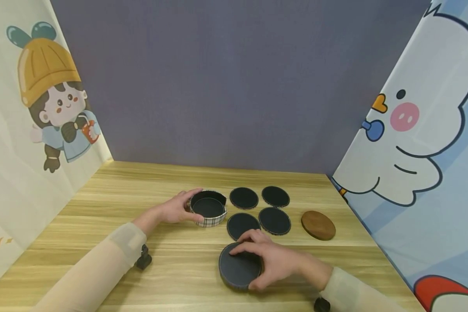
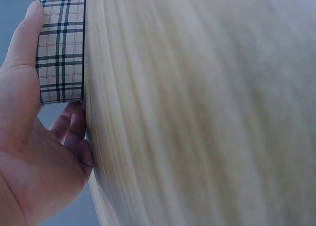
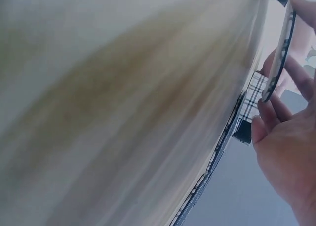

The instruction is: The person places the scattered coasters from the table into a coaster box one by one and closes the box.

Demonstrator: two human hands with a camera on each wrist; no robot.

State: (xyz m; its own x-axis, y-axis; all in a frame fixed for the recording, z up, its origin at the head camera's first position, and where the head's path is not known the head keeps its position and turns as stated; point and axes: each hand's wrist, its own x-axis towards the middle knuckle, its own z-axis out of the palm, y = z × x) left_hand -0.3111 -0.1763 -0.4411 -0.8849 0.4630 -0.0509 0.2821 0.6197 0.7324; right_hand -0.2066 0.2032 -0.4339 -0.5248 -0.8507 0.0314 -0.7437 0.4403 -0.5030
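A round plaid coaster holder with a black inside and a gap in its right wall stands upright on the table. My left hand grips it from the left, thumb along its front wall. The left wrist view shows the checked wall under that thumb. Nearer to me, my right hand holds a round black coaster by its edge. In the right wrist view this coaster is raised off the table, its edge checked. Whether a coaster lies inside the holder I cannot tell.
Several black coasters lie flat in two rows right of the holder, among them a back-right coaster and a front-left coaster. A round brown wooden disc lies farther right. A grey partition closes off the table's back.
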